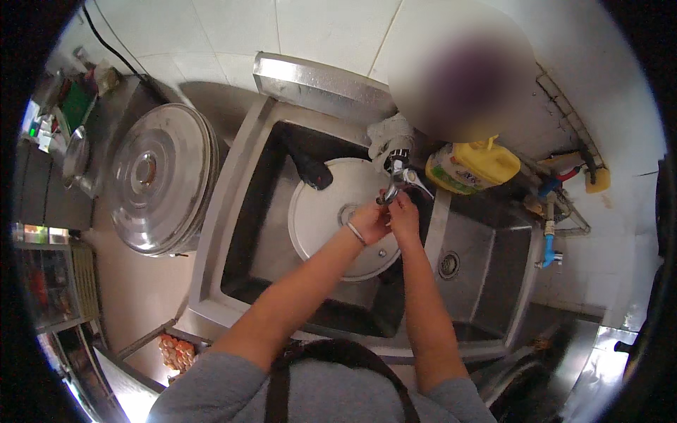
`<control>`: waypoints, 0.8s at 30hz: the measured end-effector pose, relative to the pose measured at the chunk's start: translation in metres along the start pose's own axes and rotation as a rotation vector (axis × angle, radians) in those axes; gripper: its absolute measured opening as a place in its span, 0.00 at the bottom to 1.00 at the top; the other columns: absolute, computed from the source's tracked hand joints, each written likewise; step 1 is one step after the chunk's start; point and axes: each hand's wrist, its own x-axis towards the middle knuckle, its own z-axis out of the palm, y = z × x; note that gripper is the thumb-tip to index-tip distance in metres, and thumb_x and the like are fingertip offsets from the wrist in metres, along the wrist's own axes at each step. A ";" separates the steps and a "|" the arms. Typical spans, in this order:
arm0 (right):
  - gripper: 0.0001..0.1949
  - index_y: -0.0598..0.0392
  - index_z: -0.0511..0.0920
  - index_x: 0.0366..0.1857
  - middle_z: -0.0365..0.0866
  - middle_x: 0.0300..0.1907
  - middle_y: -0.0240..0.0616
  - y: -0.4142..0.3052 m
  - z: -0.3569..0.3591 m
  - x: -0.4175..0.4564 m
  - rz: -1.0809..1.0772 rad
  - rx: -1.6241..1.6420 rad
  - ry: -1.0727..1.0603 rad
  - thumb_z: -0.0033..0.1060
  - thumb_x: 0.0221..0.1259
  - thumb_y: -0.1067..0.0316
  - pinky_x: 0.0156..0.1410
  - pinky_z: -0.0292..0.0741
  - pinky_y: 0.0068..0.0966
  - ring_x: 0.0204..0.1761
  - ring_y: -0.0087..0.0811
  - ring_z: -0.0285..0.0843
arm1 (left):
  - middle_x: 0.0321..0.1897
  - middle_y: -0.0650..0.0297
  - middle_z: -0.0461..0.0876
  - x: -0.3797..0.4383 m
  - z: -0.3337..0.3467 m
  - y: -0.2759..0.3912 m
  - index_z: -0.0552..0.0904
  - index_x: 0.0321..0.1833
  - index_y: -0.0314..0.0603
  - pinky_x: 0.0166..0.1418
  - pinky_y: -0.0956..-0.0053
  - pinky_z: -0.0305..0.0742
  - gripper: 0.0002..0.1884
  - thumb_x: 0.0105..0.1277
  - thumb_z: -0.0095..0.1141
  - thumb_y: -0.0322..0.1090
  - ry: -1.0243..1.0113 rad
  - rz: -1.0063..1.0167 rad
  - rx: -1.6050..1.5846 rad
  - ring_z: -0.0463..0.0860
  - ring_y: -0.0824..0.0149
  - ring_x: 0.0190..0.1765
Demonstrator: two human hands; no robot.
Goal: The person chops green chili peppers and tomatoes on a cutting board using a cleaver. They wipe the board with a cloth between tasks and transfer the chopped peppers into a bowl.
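Observation:
My left hand [371, 221], with a bracelet at its wrist, is close against my right hand [404, 215] below the spout of a chrome faucet [392, 191]. The fingers overlap and are partly hidden, so I cannot tell whether anything small is between them. Beneath both hands lies a large round whitish lid [317, 232] with a round knob, in the left basin of a stainless steel sink [209, 275]. A dark object [313, 170], perhaps a handle, rests over the lid's far left edge. Behind the faucet is a crumpled grey cloth [390, 135].
A yellow plastic jug [476, 166] stands behind the right basin [470, 264], which has a drain strainer [449, 264]. To the left is a large metal pot with a lid [158, 180]. A blue pipe tap [551, 256] and a wire rack [574, 227] are at the right wall.

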 end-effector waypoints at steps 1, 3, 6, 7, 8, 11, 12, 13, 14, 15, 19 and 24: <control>0.17 0.66 0.79 0.41 0.80 0.42 0.50 -0.021 -0.013 -0.002 0.110 0.126 -0.034 0.57 0.59 0.60 0.47 0.74 0.37 0.42 0.46 0.78 | 0.44 0.65 0.81 -0.006 -0.001 0.004 0.77 0.51 0.45 0.56 0.62 0.73 0.13 0.67 0.54 0.40 0.031 0.009 0.036 0.78 0.67 0.50; 0.12 0.63 0.79 0.40 0.80 0.37 0.44 -0.060 -0.039 -0.006 0.292 0.323 -0.044 0.58 0.58 0.65 0.39 0.75 0.29 0.34 0.37 0.79 | 0.45 0.63 0.81 -0.021 0.012 0.013 0.75 0.52 0.44 0.55 0.61 0.74 0.13 0.67 0.55 0.36 0.081 0.022 0.128 0.79 0.65 0.50; 0.07 0.58 0.78 0.39 0.80 0.29 0.34 -0.078 -0.050 0.000 0.483 0.519 -0.114 0.58 0.57 0.73 0.30 0.73 0.20 0.25 0.25 0.77 | 0.49 0.60 0.80 -0.023 0.006 0.016 0.74 0.58 0.39 0.58 0.68 0.75 0.18 0.67 0.55 0.34 0.093 0.086 0.167 0.81 0.64 0.50; 0.07 0.58 0.78 0.39 0.79 0.29 0.33 -0.078 -0.054 0.002 0.491 0.549 -0.204 0.58 0.57 0.73 0.30 0.73 0.20 0.25 0.25 0.76 | 0.48 0.59 0.80 -0.024 0.004 0.019 0.74 0.58 0.38 0.56 0.69 0.76 0.18 0.66 0.56 0.33 0.108 0.127 0.284 0.81 0.64 0.48; 0.06 0.57 0.77 0.38 0.79 0.28 0.33 -0.078 -0.059 0.005 0.498 0.578 -0.294 0.58 0.58 0.73 0.30 0.73 0.20 0.26 0.24 0.76 | 0.48 0.58 0.81 -0.024 0.001 0.025 0.74 0.58 0.36 0.53 0.71 0.78 0.19 0.66 0.57 0.32 0.125 0.168 0.400 0.82 0.65 0.45; 0.05 0.56 0.77 0.38 0.77 0.27 0.31 -0.067 -0.062 0.006 0.518 0.675 -0.461 0.59 0.59 0.72 0.31 0.73 0.19 0.26 0.23 0.75 | 0.46 0.56 0.81 -0.038 0.016 0.044 0.73 0.60 0.32 0.45 0.75 0.80 0.21 0.64 0.58 0.30 0.218 0.266 0.761 0.84 0.67 0.41; 0.05 0.56 0.76 0.37 0.77 0.27 0.30 -0.065 -0.059 0.007 0.520 0.709 -0.506 0.59 0.59 0.71 0.31 0.73 0.19 0.26 0.22 0.75 | 0.46 0.55 0.81 -0.044 0.022 0.050 0.73 0.60 0.30 0.43 0.76 0.80 0.22 0.64 0.58 0.30 0.260 0.301 0.885 0.84 0.68 0.39; 0.05 0.56 0.76 0.38 0.77 0.27 0.30 -0.064 -0.056 0.007 0.546 0.733 -0.529 0.59 0.60 0.71 0.31 0.73 0.18 0.27 0.22 0.74 | 0.46 0.55 0.82 -0.046 0.023 0.053 0.73 0.60 0.30 0.43 0.77 0.80 0.23 0.63 0.59 0.30 0.269 0.291 0.876 0.84 0.68 0.39; 0.05 0.56 0.76 0.38 0.77 0.28 0.30 -0.062 -0.054 0.008 0.571 0.756 -0.552 0.59 0.60 0.71 0.32 0.73 0.17 0.27 0.22 0.74 | 0.45 0.55 0.82 -0.047 0.023 0.055 0.73 0.60 0.30 0.42 0.77 0.80 0.23 0.63 0.60 0.30 0.277 0.280 0.868 0.84 0.68 0.39; 0.05 0.56 0.76 0.38 0.77 0.28 0.30 -0.062 -0.052 0.011 0.594 0.778 -0.576 0.59 0.61 0.70 0.32 0.73 0.17 0.28 0.21 0.74 | 0.45 0.54 0.82 -0.047 0.024 0.058 0.73 0.61 0.30 0.41 0.78 0.80 0.24 0.62 0.61 0.31 0.285 0.273 0.859 0.84 0.68 0.38; 0.06 0.57 0.76 0.39 0.76 0.29 0.30 -0.058 -0.040 0.003 0.643 0.965 -0.631 0.59 0.63 0.67 0.33 0.73 0.16 0.29 0.20 0.73 | 0.41 0.55 0.84 -0.054 0.016 0.061 0.75 0.57 0.27 0.40 0.78 0.80 0.26 0.59 0.66 0.36 0.272 0.265 0.868 0.83 0.70 0.37; 0.08 0.57 0.76 0.38 0.76 0.29 0.30 -0.067 -0.037 -0.003 0.624 0.841 -0.650 0.59 0.64 0.64 0.34 0.73 0.16 0.29 0.20 0.73 | 0.41 0.59 0.83 -0.056 0.009 0.064 0.77 0.56 0.30 0.45 0.76 0.78 0.23 0.61 0.64 0.36 0.268 0.219 0.932 0.82 0.72 0.40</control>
